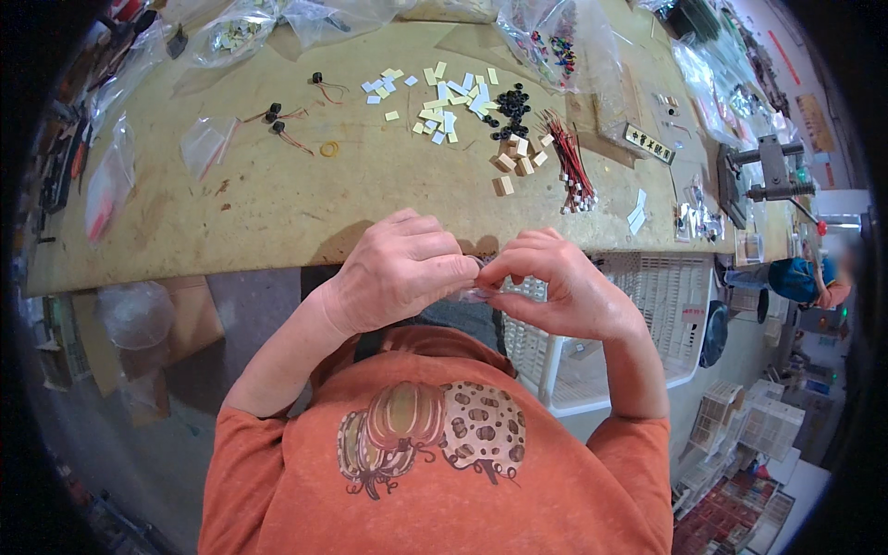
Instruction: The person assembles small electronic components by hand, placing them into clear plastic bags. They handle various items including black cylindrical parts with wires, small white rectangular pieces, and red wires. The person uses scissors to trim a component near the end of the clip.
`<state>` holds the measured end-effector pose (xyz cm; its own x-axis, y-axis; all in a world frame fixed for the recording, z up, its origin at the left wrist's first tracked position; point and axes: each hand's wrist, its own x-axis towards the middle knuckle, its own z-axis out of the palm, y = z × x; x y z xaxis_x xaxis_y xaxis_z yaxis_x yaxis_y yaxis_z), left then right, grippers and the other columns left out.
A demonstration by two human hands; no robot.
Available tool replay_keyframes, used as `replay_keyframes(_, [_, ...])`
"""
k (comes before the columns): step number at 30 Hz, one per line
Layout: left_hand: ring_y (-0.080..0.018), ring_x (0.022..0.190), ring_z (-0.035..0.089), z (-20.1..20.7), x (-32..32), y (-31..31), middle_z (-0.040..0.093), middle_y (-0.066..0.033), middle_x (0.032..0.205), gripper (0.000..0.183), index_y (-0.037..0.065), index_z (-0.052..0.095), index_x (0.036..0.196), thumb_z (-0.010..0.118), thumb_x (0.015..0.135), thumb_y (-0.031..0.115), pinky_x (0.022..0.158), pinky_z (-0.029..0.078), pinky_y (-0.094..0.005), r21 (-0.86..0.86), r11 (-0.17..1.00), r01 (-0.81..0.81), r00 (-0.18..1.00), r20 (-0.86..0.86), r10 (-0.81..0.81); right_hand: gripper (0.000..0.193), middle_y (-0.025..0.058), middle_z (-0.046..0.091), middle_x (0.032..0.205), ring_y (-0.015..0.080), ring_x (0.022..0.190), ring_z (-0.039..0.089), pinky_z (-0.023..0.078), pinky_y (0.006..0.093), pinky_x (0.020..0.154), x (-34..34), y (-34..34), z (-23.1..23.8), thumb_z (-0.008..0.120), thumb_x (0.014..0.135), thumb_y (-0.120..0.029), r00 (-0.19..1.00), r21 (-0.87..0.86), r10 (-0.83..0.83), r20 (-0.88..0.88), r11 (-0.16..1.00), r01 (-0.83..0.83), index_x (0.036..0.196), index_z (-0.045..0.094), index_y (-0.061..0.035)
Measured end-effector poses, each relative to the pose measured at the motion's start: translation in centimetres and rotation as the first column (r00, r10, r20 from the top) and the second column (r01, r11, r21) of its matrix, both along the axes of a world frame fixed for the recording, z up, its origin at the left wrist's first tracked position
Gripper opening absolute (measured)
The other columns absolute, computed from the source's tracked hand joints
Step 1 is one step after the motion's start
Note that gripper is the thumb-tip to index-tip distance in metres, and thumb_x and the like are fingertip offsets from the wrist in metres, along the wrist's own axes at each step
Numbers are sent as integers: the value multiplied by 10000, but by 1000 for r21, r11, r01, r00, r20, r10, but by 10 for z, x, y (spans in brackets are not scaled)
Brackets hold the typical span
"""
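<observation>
Close to the table's front edge, my left hand [400,266] and my right hand [561,285] meet fingertip to fingertip. Both are closed in a pinch over something small; a bit of clear, shiny film shows between them, but its kind is hidden. Beyond them on the table [277,217] lie wooden blocks [525,165], a bundle of red and black wires with white connectors [569,166] and a pile of small black round parts [511,104]. Left of these are scattered pale yellow and white rectangular pieces [453,97]. Farther left sit black wired parts [275,115] and a yellow ring [328,148].
A white plastic basket [683,319] stands below the table edge at right. Clear bags line the back, one with colourful small parts [560,46]. At right is a metal hand press [772,171]; beyond it, another person [800,280]. A cardboard box [199,319] is lower left.
</observation>
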<state>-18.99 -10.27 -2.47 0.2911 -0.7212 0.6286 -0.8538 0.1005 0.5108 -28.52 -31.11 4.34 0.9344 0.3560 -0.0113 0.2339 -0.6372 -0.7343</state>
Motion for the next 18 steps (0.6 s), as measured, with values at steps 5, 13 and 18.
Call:
replay_keyframes(5, [-216,728,586,0,3,-2,589,-21,758,121,114,667,877,739,783,139,676,463,-346,34,995,94,989,-117,-90,132,30,658,827,218,830,620,429,361,839,-2,0,1,771,769,-76,997,-140,21,71,990,-11,877,703,-110])
replay_keyframes(13, [-222,754,609,13,18,-13,654,-50,823,76,65,675,864,736,830,95,683,480,-339,65,916,397,821,-470,-322,149,50,663,912,262,862,622,494,371,798,-10,-18,-1,768,768,-36,994,154,81,69,984,-91,897,699,-66])
replay_keyframes(18, [-140,797,618,16,31,-45,643,-70,901,240,30,650,1079,726,858,86,711,500,-281,198,959,202,743,-669,-18,160,64,641,892,269,838,628,512,364,712,-30,-16,-14,762,764,-31,974,53,-118,193,993,109,904,692,-64])
